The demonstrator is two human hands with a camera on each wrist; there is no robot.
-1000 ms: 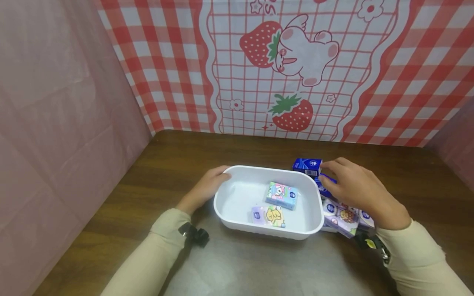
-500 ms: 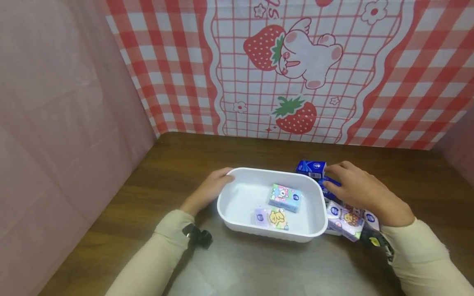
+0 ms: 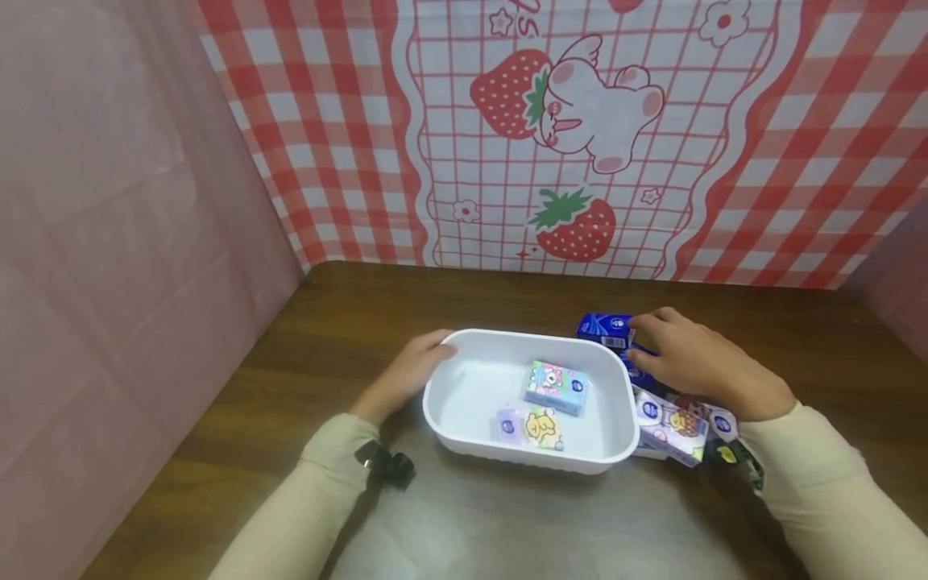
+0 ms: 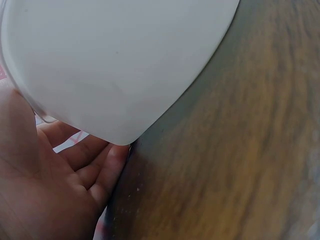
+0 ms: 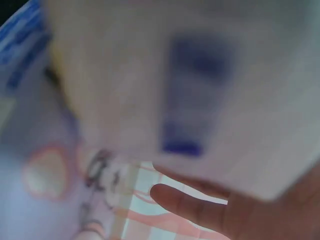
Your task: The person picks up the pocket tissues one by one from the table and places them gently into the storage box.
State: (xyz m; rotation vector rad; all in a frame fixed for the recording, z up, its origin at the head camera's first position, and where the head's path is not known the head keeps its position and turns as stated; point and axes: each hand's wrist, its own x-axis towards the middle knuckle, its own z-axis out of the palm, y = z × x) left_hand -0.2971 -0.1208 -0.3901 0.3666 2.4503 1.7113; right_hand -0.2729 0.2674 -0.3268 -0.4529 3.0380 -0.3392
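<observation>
A white plastic basin [image 3: 464,379] stands mid-table, with a light blue tissue pack [image 3: 556,387] and a purple tissue pack [image 3: 531,428] lying in it. My left hand [image 3: 406,374] grips the basin's left end, thumb over the rim; the left wrist view has the fingers [image 4: 89,152] against its outside. At its right, my right hand [image 3: 692,358] reaches over a pile of tissue packs. Its fingertips are at the right end of a dark blue tissue pack [image 3: 598,324], with another blue pack [image 3: 638,374] below. In the right wrist view a blurred pale pack [image 5: 125,75] partly hides the outstretched fingers [image 5: 192,205].
More patterned tissue packs [image 3: 674,427] lie piled under the right wrist, close against the basin's right side. The brown table [image 3: 348,314] ends at a checked strawberry cloth [image 3: 348,161] behind. A pink curtain [image 3: 130,242] hangs on the left.
The whole view shifts slightly with the head. Both hands, the basin and the packs keep nearly the same places.
</observation>
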